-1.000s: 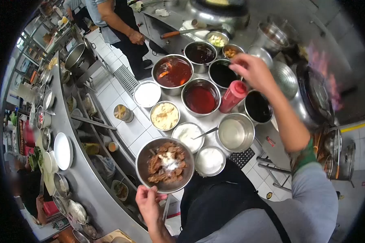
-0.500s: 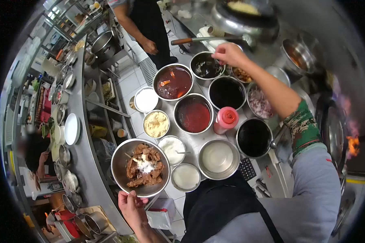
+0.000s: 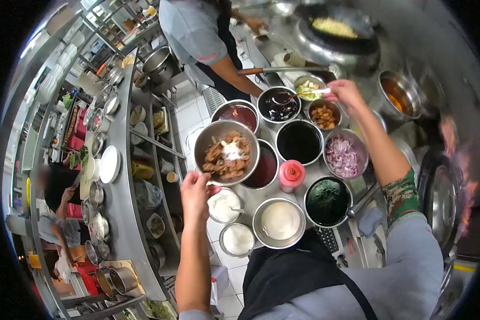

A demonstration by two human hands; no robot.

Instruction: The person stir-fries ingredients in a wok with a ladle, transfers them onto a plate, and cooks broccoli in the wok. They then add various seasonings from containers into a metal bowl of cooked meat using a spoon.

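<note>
My left hand (image 3: 196,193) grips the near rim of a metal bowl (image 3: 201,154) with brown meat pieces and white powder (image 3: 232,151) in it. The bowl is held over the containers, partly covering a red sauce pot (image 3: 264,166). My right hand (image 3: 345,94) pinches the white handle of a small spoon (image 3: 320,91), whose far end reaches over a pot of dark sauce (image 3: 278,105). Below my right hand are a bowl of fried brown pieces (image 3: 324,116) and a bowl of sliced purple onion (image 3: 342,154).
A co-worker (image 3: 192,40) stands beyond the pots, one arm close to them. A red-capped bottle (image 3: 292,175) is among the containers. At right, flames (image 3: 466,186) rise beside a wok (image 3: 444,197). A long counter (image 3: 130,213) with plates and bowls runs along the left.
The meat bowl has moved up and right, over the pots. My right hand now shows a spoon, held above the dark sauce. The co-worker has come closer and leans by the pots.
</note>
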